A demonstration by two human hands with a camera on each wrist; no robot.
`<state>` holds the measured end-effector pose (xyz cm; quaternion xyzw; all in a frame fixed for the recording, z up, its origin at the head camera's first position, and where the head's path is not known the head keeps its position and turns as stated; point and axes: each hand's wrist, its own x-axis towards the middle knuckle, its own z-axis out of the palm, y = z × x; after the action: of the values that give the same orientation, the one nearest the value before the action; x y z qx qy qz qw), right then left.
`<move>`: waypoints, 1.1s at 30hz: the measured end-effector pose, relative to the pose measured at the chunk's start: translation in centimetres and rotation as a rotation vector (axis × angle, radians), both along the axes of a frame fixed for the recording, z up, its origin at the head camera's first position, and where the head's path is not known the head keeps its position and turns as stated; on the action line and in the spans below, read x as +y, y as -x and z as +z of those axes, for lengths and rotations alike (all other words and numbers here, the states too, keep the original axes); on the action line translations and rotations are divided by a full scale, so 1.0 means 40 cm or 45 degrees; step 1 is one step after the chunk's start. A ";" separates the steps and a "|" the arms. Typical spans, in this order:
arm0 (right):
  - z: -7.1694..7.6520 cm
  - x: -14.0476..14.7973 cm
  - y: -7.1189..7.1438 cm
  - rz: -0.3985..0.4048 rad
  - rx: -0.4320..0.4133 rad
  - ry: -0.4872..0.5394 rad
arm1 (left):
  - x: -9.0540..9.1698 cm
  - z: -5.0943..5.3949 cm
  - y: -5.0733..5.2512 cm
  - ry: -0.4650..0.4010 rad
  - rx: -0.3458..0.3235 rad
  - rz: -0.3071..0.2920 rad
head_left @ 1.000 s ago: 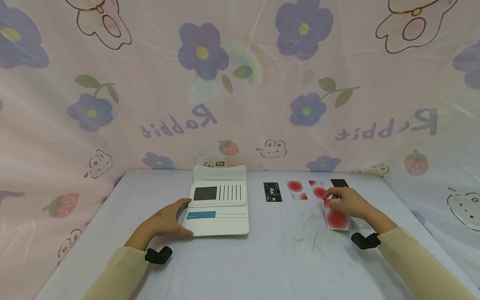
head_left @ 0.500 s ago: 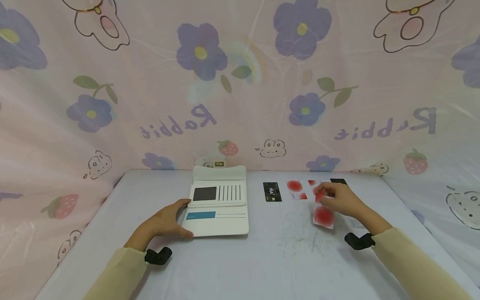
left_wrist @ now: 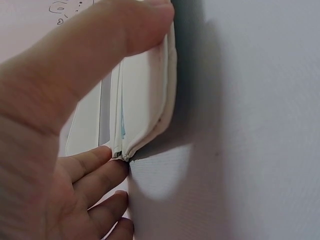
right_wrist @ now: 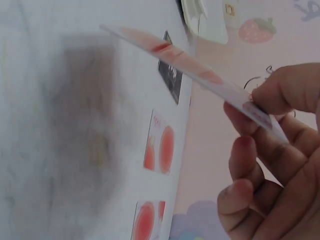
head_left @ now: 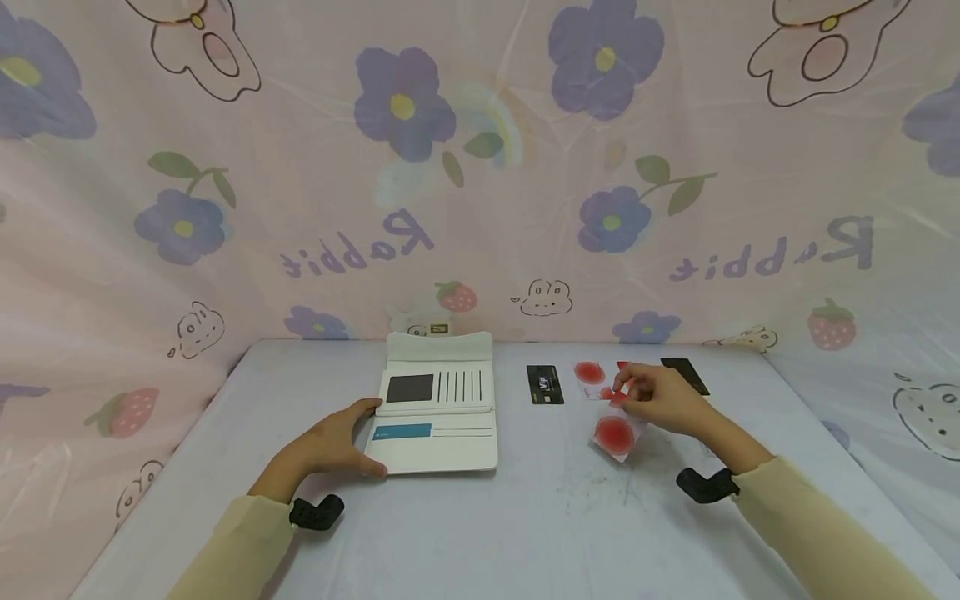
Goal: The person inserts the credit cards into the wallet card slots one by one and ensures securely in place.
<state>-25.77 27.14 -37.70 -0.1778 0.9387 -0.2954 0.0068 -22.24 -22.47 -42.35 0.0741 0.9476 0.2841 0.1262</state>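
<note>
A white wallet lies unfolded on the table, a blue card showing in its lower part. My left hand holds the wallet's left edge, thumb on the lower corner and fingertips at the fold; the left wrist view shows the thumb over the edge. Right of the wallet, my right hand pinches a red-and-white card between thumb and fingers. In the right wrist view that card is tilted, raised off the table.
A black VIP card and a red-and-white card lie at the table's back. Another red-and-white card is mostly behind my right hand in the head view. A dark card lies farther right. A patterned curtain hangs behind the table.
My right hand has moved left with the pinched card, which has turned a little, uncovering more of the dark card. The left hand and the wallet have stayed where they were.
</note>
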 end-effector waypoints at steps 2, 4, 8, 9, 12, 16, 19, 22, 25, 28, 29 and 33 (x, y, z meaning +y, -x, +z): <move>0.002 -0.012 -0.001 0.014 -0.007 0.007 | -0.001 -0.001 0.000 -0.003 0.000 -0.001; 0.003 -0.023 -0.002 0.037 -0.007 0.012 | -0.001 -0.002 0.001 -0.001 0.003 -0.001; 0.005 -0.043 -0.005 0.085 -0.003 0.035 | -0.001 -0.005 0.003 0.002 0.006 -0.004; 0.005 -0.047 -0.005 0.096 0.004 0.035 | -0.001 -0.005 0.003 0.003 0.006 -0.004; 0.006 -0.059 -0.005 0.113 0.012 0.036 | -0.002 -0.006 0.004 0.003 0.007 -0.006; 0.005 -0.074 -0.002 0.131 -0.007 0.063 | -0.003 -0.005 0.003 0.000 0.009 -0.009; 0.002 -0.087 0.001 0.137 -0.033 0.080 | -0.003 -0.005 0.003 -0.003 0.006 -0.010; -0.003 -0.102 0.003 0.122 -0.066 0.081 | -0.003 -0.004 0.002 -0.002 0.004 -0.010; -0.009 -0.117 0.004 0.112 -0.118 0.128 | -0.003 -0.001 0.001 0.001 0.010 -0.015; -0.015 -0.133 0.007 0.120 -0.160 0.189 | -0.002 0.002 -0.001 0.001 0.013 -0.016; -0.016 -0.138 0.007 0.129 -0.164 0.207 | -0.002 0.004 -0.002 -0.002 0.014 -0.019; -0.018 -0.162 0.009 0.155 -0.169 0.265 | -0.001 0.007 -0.003 0.000 0.011 -0.021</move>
<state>-26.12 20.66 -38.42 -0.2141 0.8879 -0.4013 0.0683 -22.10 -22.53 -42.07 0.0829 0.9475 0.2828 0.1244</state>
